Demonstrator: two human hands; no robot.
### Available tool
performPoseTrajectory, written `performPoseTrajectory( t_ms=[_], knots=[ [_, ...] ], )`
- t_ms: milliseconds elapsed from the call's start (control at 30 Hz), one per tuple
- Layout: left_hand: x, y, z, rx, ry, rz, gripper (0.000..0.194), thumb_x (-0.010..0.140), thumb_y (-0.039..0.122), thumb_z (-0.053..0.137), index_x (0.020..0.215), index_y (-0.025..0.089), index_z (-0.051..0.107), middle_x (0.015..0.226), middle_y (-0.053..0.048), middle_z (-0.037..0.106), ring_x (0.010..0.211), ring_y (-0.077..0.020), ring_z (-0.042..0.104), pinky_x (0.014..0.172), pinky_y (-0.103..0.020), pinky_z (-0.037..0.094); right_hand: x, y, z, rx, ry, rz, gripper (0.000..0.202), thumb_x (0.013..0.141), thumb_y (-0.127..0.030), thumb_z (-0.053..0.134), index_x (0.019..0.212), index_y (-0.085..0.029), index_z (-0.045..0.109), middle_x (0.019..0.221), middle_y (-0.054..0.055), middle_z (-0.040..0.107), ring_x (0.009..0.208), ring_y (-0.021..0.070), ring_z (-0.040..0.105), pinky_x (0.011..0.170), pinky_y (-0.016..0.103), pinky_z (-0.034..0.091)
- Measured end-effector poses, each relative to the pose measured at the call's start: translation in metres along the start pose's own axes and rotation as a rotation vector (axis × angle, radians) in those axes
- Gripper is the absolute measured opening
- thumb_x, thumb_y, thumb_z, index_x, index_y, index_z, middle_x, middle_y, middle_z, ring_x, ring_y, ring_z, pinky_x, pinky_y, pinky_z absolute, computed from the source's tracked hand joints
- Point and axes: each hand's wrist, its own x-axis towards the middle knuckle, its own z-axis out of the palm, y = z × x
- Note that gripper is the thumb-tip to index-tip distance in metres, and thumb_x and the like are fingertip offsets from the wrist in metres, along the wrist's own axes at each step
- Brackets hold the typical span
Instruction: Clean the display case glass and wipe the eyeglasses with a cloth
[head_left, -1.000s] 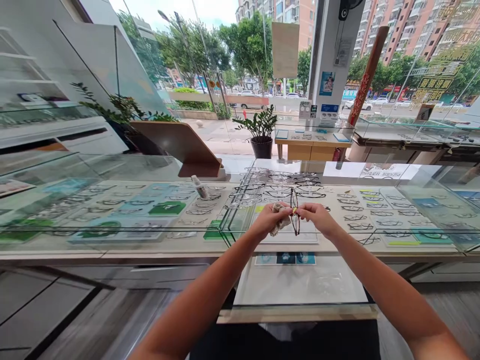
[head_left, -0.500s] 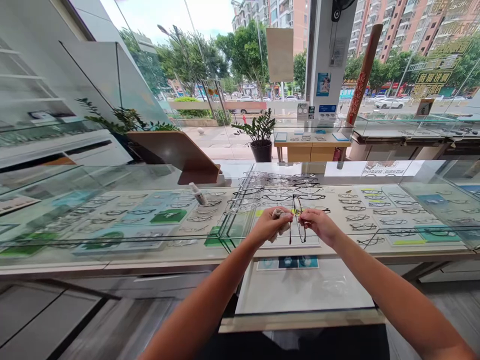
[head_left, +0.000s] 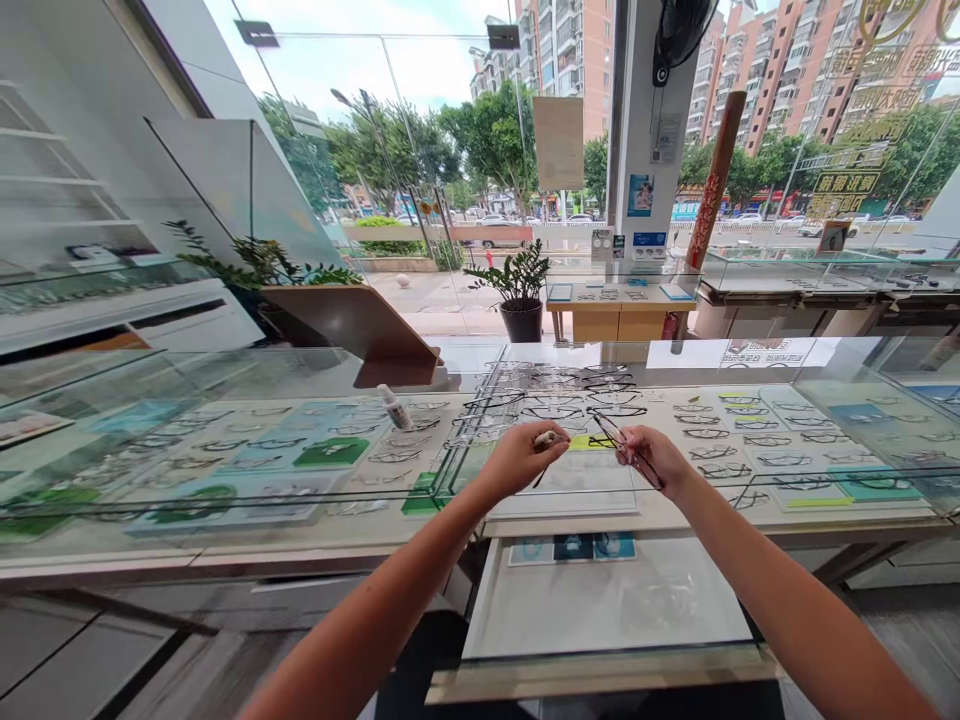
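Over the glass counter, my right hand (head_left: 660,462) is closed on a pair of dark-rimmed eyeglasses (head_left: 609,428), its fingers at the rims. The eyeglasses are tilted, one lens up and to the left. My left hand (head_left: 519,460) is closed round a crumpled pale cloth (head_left: 547,439), mostly hidden in its fingers. A thin dark temple arm seems to show below the left fingertips; whether the fingers grip it I cannot tell. Beyond the hands, several rows of eyeglasses (head_left: 551,411) lie on the counter. A small white spray bottle (head_left: 395,408) stands left of them.
Below the counter's front edge, a pulled-out drawer (head_left: 600,625) with a glass top juts towards me. Display cases full of eyeglasses extend left and right. At the back are a brown slanted board (head_left: 352,320) and a potted plant (head_left: 520,300) before the window.
The hands have moved apart, the left one shifting left with the cloth and the right one right with the eyeglasses. The eyeglasses have turned from upright to a slant. My view has tilted up slightly.
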Motion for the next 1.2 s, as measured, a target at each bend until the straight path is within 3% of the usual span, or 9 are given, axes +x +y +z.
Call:
performPoseTrajectory(
  t_ms=[167,400,667,800,900,967,1033,1100,1200],
  knots=[
    [0.001,0.005,-0.011,0.035,-0.065,0.038,0.024,0.081,0.042,0.071,0.083,0.019,0.075,0.054,0.004,0.052,0.050,-0.0103,0.037,0.051,-0.022,0.027,-0.001,0.000,0.000,0.004,-0.040,0.016,0.017,0.059,-0.028,0.065,0.052,-0.023,0.051,0.059,0.000,0.045,0.060,0.0153,0.039,0.060,0.032,0.034],
    [0.009,0.007,-0.019,0.186,-0.079,0.053,0.027,0.085,0.044,0.068,0.087,0.019,0.078,0.060,0.000,0.063,0.053,-0.0139,0.047,0.055,-0.024,0.031,-0.008,-0.004,0.002,0.028,-0.056,0.033,0.022,0.065,-0.032,0.071,0.058,-0.022,0.052,0.064,0.000,0.049,0.064,0.0151,0.044,0.063,0.031,0.037],
    [0.030,0.008,-0.018,0.550,0.070,0.242,0.019,0.095,0.036,0.066,0.088,0.022,0.076,0.094,-0.008,0.077,0.080,-0.0214,0.065,0.066,-0.027,0.033,-0.009,-0.010,0.000,0.019,-0.018,0.006,0.020,0.064,-0.029,0.073,0.059,-0.021,0.056,0.065,0.000,0.053,0.064,0.0142,0.044,0.064,0.031,0.036],
    [0.030,0.013,-0.019,0.671,0.119,0.223,0.024,0.098,0.043,0.065,0.091,0.022,0.075,0.095,-0.008,0.076,0.077,-0.0216,0.064,0.064,-0.028,0.030,-0.008,-0.013,-0.002,0.020,0.034,-0.017,0.025,0.065,-0.033,0.080,0.061,-0.021,0.058,0.069,0.000,0.058,0.065,0.0135,0.046,0.064,0.030,0.038],
    [0.021,0.023,-0.017,0.702,0.290,0.183,0.027,0.098,0.046,0.065,0.102,0.021,0.075,0.103,-0.010,0.075,0.078,-0.0227,0.064,0.062,-0.030,0.029,-0.007,-0.014,-0.003,0.031,0.071,-0.048,0.027,0.066,-0.040,0.086,0.070,-0.021,0.067,0.075,0.000,0.062,0.069,0.0136,0.050,0.067,0.029,0.042],
    [0.012,0.032,-0.011,0.650,0.427,0.174,0.030,0.099,0.047,0.062,0.107,0.020,0.075,0.106,-0.012,0.074,0.081,-0.0231,0.064,0.062,-0.030,0.030,-0.008,-0.015,-0.003,0.048,0.094,-0.078,0.031,0.066,-0.044,0.089,0.075,-0.022,0.070,0.079,0.001,0.064,0.072,0.0142,0.052,0.069,0.030,0.043],
    [0.004,0.041,0.000,0.506,0.469,0.180,0.030,0.099,0.047,0.061,0.101,0.020,0.075,0.104,-0.011,0.074,0.082,-0.0224,0.065,0.064,-0.029,0.034,-0.008,-0.014,-0.002,0.066,0.114,-0.108,0.034,0.065,-0.046,0.092,0.079,-0.022,0.072,0.083,0.001,0.066,0.074,0.0148,0.054,0.070,0.030,0.044],
    [-0.002,0.046,0.014,0.262,0.379,0.149,0.034,0.095,0.052,0.064,0.090,0.020,0.074,0.088,-0.008,0.073,0.075,-0.0195,0.062,0.063,-0.027,0.037,-0.009,-0.013,-0.001,0.083,0.116,-0.121,0.036,0.065,-0.047,0.094,0.080,-0.022,0.073,0.085,0.001,0.067,0.077,0.0149,0.056,0.071,0.030,0.044],
    [-0.005,0.046,0.035,-0.163,0.108,-0.032,0.047,0.083,0.065,0.071,0.084,0.018,0.072,0.055,0.002,0.054,0.049,-0.0124,0.048,0.049,-0.024,0.033,-0.010,-0.009,0.003,0.111,0.096,-0.118,0.041,0.061,-0.050,0.097,0.080,-0.022,0.073,0.085,0.000,0.066,0.079,0.0141,0.056,0.070,0.029,0.043]
  ],
)
